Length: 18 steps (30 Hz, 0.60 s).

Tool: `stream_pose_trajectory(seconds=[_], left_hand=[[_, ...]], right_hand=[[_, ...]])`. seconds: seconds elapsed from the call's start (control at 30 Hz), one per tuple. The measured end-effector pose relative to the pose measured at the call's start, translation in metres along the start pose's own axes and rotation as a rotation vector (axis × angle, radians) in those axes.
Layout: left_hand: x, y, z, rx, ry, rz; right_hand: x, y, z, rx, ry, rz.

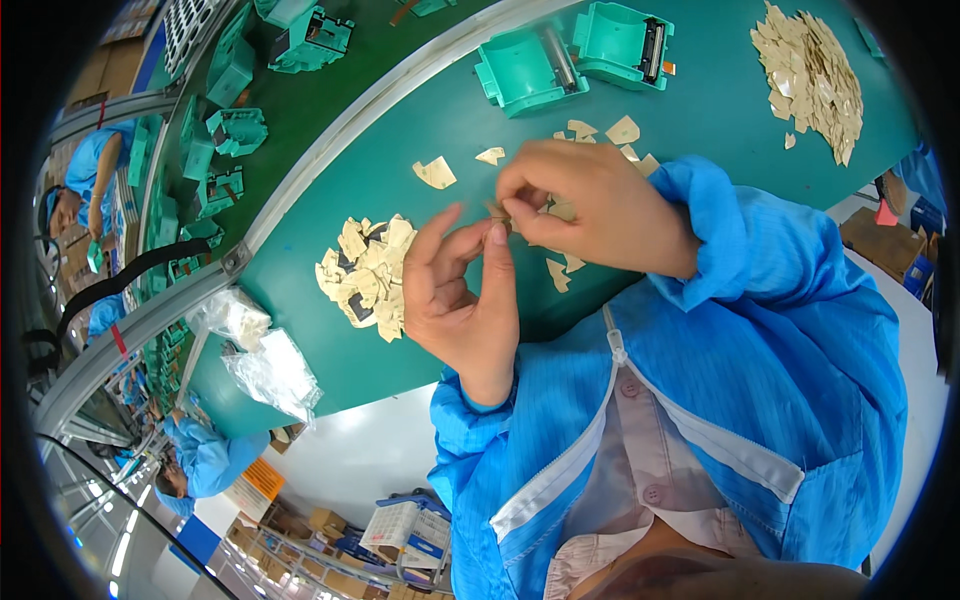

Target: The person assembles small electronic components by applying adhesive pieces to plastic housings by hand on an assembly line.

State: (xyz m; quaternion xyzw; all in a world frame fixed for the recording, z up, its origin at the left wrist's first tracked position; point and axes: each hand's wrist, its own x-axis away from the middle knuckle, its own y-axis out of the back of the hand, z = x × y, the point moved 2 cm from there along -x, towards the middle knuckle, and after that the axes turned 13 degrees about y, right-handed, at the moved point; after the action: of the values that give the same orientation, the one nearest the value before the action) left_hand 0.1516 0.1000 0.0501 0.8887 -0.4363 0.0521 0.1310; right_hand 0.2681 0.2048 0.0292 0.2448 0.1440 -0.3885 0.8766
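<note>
Above the green table point(370, 375), my left hand point(460, 300) and my right hand point(600, 205) meet with their fingertips pinched together. Between them is a small thin brownish piece point(497, 212), too small and blurred to name. Beneath and around my right hand lie loose cream-coloured paper-like pieces point(435, 173), some of them partly hidden by it. Just left of my left hand is a heap of similar cream pieces point(370, 265) with dark bits among them.
Two green plastic housings point(520, 75) sit at the table's far side. At the far right is a larger pile of cream pieces point(808, 85). Clear plastic bags point(270, 370) lie at the left. Beyond a metal rail point(330, 130), more green housings point(237, 130) stand; co-workers point(205, 455) are at the left.
</note>
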Motion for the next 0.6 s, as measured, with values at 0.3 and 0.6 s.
stream_pose_trajectory(seconds=[0.3,0.6], left_hand=[[-0.0024,-0.0001,0.0055,0.015,-0.059,-0.011],[-0.0050,-0.0021,0.0022,0.089,0.043,0.042]], right_hand=[[0.0053,0.0019,0.0053,0.150,0.199,0.023],[0.0004,-0.0003,-0.0024,-0.087,-0.053,-0.071]])
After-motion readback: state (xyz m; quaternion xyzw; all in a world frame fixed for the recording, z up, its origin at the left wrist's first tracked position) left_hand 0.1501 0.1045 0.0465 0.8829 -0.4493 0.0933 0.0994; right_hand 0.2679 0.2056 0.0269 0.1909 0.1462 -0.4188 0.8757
